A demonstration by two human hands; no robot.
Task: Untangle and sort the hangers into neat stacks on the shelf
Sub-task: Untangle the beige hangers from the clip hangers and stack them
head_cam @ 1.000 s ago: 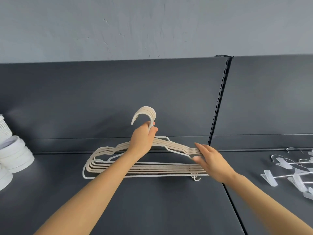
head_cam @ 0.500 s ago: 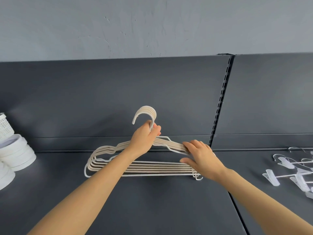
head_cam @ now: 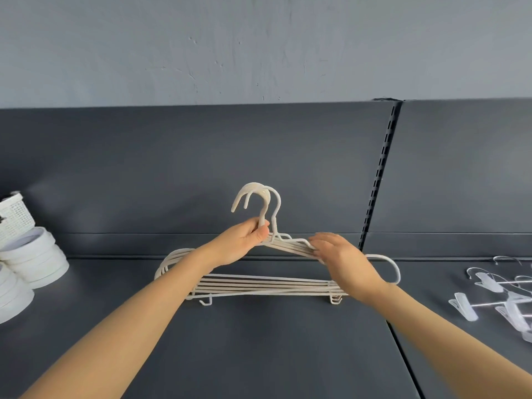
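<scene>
A stack of several cream plastic hangers (head_cam: 264, 285) stands upright on the dark grey shelf (head_cam: 259, 347), hooks pointing up. My left hand (head_cam: 244, 244) grips the bunched hook necks just below the curve. My right hand (head_cam: 342, 259) curls over the right shoulder bars and holds them. One white hanger sits a little to the right of the others, so its hook and its right end (head_cam: 391, 269) stick out past the stack.
White clip hangers (head_cam: 501, 295) lie in a loose tangle at the right on the neighbouring shelf panel. Stacked white round containers (head_cam: 31, 260) and a white perforated basket (head_cam: 14, 214) stand at the left. The shelf's back panel rises behind the hangers.
My right hand slid left and up along the shoulder bars and closed over them. One white hanger has shifted right, out of line with the stack. My left hand kept its grip.
</scene>
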